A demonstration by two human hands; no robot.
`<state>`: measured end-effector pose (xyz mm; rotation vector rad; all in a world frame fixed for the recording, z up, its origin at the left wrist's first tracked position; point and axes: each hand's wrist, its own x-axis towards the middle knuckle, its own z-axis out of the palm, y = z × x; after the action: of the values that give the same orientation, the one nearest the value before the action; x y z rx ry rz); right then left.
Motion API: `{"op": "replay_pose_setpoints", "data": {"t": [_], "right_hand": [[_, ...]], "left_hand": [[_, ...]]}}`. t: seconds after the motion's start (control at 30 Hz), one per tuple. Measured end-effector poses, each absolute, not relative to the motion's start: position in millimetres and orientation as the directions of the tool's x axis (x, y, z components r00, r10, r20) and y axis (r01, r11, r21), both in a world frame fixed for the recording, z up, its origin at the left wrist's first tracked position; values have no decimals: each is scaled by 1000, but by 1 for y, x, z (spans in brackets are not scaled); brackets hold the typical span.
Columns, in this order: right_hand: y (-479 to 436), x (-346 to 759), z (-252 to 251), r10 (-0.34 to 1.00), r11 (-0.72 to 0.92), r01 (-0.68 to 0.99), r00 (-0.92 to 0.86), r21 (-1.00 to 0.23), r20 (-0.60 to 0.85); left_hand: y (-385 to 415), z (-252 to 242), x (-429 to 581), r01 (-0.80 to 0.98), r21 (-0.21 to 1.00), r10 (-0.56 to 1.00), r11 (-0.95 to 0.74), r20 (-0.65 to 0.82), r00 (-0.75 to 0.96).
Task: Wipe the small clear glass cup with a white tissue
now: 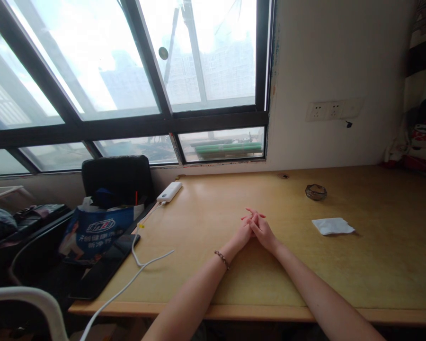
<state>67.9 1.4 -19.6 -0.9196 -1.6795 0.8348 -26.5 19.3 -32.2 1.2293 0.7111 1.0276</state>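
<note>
Head: the camera is looking forward and down over the desk (376,274) from its near side.
Window (128,128): it is standing ahead, filling the upper left.
Hands (254,226): they are showing mid-frame, nearer than the window.

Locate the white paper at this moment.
In the head view, the white paper lies on the right side of the table, right of the right hand and on the near side of the round dish.

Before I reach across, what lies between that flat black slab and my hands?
A white cable lies between the flat black slab and your hands, seen in the head view.
</note>
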Motion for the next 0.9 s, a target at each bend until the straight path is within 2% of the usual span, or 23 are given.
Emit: {"op": "replay_pose_setpoints", "data": {"t": [0.6,0.9], "right_hand": [[-2,67,-16,882,465,189,-188,-865,433],[-1,65,-13,845,512,426,-94,-746,526]], "left_hand": [[17,-29,-27,-229,973,913,-1,94,397],[15,-26,-24,-334,940,917,-66,190,351]]}}
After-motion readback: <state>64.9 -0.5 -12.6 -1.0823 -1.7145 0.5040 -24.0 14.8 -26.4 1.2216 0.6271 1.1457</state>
